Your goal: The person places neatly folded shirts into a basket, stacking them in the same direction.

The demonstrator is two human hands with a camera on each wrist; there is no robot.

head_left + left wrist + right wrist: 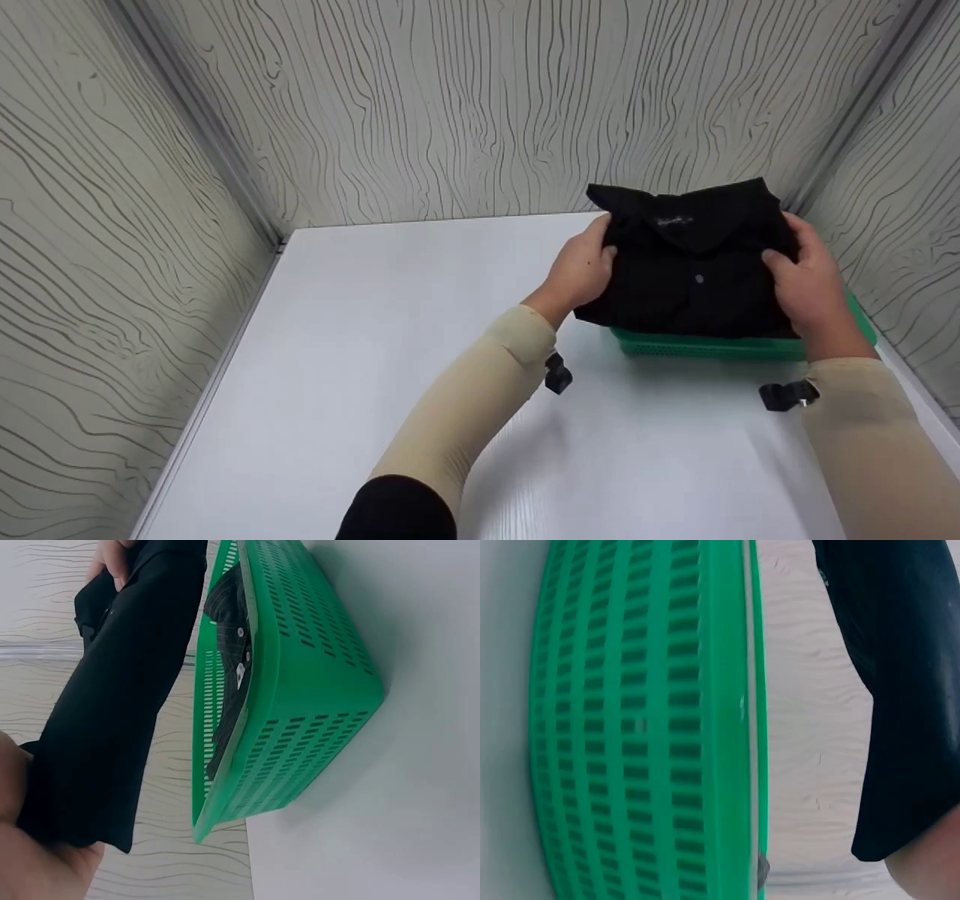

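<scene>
Between both hands hangs a folded black shirt [675,292], its collar toward the back wall and one button showing below it. My left hand [583,262] grips its left side, thumb on top. On the other side my right hand [814,281] holds the right edge the same way. Under the shirt stands a green plastic basket [315,675] with slotted walls; in the left wrist view a gap shows between the shirt and the basket's rim. A dark striped garment [231,675] with small buttons lies inside the basket.
The basket stands on a white table [360,337] near its right edge. Wood-grain patterned panels [450,112] rise behind and on both sides, the right one close by the basket. A small black camera [787,395] sits on each wrist.
</scene>
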